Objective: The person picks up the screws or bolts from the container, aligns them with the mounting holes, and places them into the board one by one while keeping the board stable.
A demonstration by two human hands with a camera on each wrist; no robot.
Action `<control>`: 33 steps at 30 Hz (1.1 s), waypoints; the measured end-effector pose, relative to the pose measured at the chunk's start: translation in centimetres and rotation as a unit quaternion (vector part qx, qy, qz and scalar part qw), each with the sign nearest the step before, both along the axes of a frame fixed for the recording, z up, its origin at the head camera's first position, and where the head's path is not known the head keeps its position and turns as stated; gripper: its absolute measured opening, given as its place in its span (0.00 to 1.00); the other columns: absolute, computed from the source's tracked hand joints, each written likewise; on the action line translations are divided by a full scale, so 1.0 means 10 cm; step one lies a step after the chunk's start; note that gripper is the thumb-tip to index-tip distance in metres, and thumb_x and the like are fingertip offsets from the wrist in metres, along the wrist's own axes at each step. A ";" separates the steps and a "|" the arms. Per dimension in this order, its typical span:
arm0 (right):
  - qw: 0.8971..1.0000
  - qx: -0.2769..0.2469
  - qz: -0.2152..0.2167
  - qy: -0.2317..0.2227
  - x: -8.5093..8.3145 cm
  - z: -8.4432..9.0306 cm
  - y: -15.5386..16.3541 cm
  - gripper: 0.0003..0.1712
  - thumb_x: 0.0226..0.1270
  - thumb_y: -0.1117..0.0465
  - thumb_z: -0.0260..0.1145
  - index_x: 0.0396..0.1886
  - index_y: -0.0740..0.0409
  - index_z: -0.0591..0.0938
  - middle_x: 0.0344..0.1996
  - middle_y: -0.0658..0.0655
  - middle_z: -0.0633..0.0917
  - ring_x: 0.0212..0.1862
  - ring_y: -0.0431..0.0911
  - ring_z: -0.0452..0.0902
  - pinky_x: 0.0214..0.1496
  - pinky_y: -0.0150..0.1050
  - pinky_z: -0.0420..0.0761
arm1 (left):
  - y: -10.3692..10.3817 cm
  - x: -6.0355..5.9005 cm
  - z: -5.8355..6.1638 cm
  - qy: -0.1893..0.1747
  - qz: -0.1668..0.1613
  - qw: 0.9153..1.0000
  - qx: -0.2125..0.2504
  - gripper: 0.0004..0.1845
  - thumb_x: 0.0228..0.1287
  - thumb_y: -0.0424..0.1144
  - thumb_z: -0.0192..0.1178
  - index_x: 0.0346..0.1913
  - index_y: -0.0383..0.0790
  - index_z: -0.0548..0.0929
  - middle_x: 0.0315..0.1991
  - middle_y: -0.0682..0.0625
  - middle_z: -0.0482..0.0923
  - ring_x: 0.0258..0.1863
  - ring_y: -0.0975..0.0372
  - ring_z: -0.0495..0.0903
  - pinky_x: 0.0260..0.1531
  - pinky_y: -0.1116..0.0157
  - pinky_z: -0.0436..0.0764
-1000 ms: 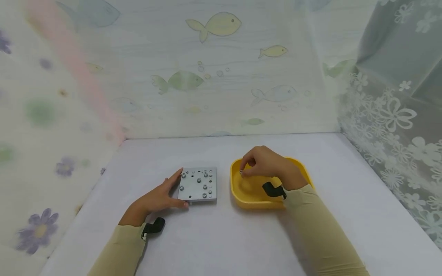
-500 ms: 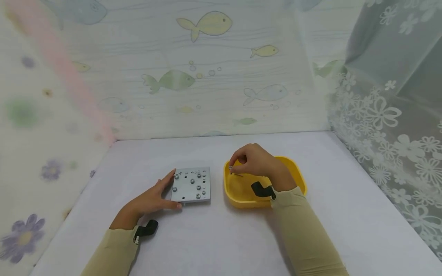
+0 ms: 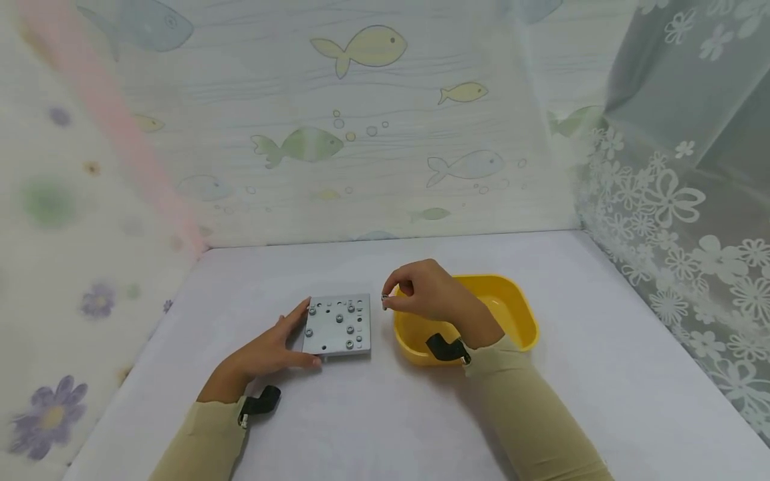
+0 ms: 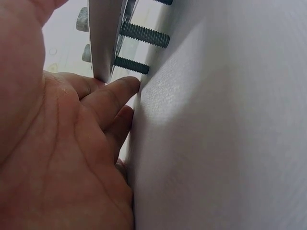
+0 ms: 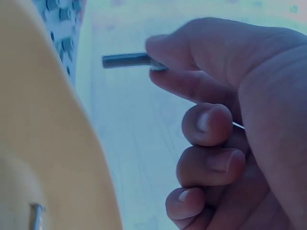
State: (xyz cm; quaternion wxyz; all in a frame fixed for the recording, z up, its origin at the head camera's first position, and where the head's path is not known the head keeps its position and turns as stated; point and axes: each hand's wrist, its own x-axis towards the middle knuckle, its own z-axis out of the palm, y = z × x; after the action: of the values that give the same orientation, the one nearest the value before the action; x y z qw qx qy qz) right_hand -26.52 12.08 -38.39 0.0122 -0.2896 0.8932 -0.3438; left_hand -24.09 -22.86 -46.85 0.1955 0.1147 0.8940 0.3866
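Observation:
A silver metal plate (image 3: 325, 329) with holes and several socket-head bolts stands raised off the table on the left. My left hand (image 3: 271, 349) holds its left side, thumb by the front corner and fingers by the back corner. The left wrist view shows threaded bolt shanks (image 4: 144, 34) sticking out under the plate, close to my fingertips. Between thumb and index finger, my right hand (image 3: 430, 290) pinches a bolt (image 5: 125, 60) by its head, its shank pointing away from the fingers. That hand is over the left rim of a yellow tray (image 3: 532, 326), the bolt just outside it.
Inside the tray lies another bolt (image 5: 36, 215), partly cut off in the right wrist view. White cloth (image 3: 361, 427) covers the table. A fish-patterned curtain (image 3: 385, 187) closes off the back, and floral curtains hang at both sides.
My right hand has carried the bolt left, from above the tray's inside to past its left rim, nearer the plate. The left hand stays at the plate; the head view shifted slightly.

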 end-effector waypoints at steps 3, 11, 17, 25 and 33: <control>1.000 -0.001 0.002 0.006 0.02 -0.02 -0.07 0.02 0.66 0.51 0.75 0.35 0.39 0.88 0.15 0.45 0.66 0.21 0.38 0.60 0.28 0.32 0.63 | 0.00 0.01 0.00 0.001 0.000 1.000 0.000 0.69 0.46 0.60 0.80 0.84 0.67 0.40 0.86 0.52 0.39 0.82 0.38 0.24 0.74 0.30 0.32; 1.000 0.009 0.001 0.015 0.10 -0.07 -0.25 0.03 0.66 0.50 0.75 0.37 0.40 0.89 0.15 0.44 0.66 0.20 0.37 0.60 0.25 0.31 0.62 | 0.01 0.00 -0.01 0.009 -0.006 1.000 0.001 0.70 0.45 0.59 0.81 0.85 0.64 0.41 0.86 0.51 0.42 0.82 0.39 0.25 0.76 0.31 0.33; 1.000 0.016 0.015 0.018 0.16 -0.11 -0.39 0.05 0.66 0.50 0.75 0.39 0.42 0.90 0.14 0.44 0.67 0.20 0.37 0.60 0.26 0.31 0.62 | -0.01 -0.02 0.01 0.028 -0.028 0.999 0.018 0.71 0.43 0.55 0.83 0.84 0.60 0.44 0.85 0.50 0.48 0.84 0.44 0.30 0.79 0.38 0.31; 0.999 0.039 -0.025 -0.010 0.18 -0.15 -0.49 0.05 0.67 0.49 0.75 0.40 0.40 0.91 0.15 0.45 0.69 0.21 0.40 0.64 0.25 0.32 0.62 | -0.01 0.00 0.02 0.043 -0.046 0.998 0.027 0.69 0.42 0.55 0.84 0.84 0.57 0.48 0.84 0.50 0.51 0.84 0.45 0.32 0.79 0.38 0.30; 0.994 0.053 -0.088 -0.031 0.18 -0.19 -0.50 0.06 0.66 0.47 0.75 0.41 0.37 0.91 0.19 0.47 0.74 0.25 0.42 0.69 0.26 0.33 0.64 | 0.02 0.02 0.03 0.019 -0.017 1.000 -0.018 0.68 0.48 0.62 0.78 0.85 0.63 0.41 0.85 0.52 0.46 0.82 0.37 0.26 0.74 0.29 0.36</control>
State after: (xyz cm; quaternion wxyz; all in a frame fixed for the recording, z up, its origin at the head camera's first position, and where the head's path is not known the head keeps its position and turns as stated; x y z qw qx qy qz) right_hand -24.76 7.07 -40.25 0.0252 -0.1985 0.9313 -0.3043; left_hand -23.90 -22.68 -46.57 0.1865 0.1337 0.9023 0.3650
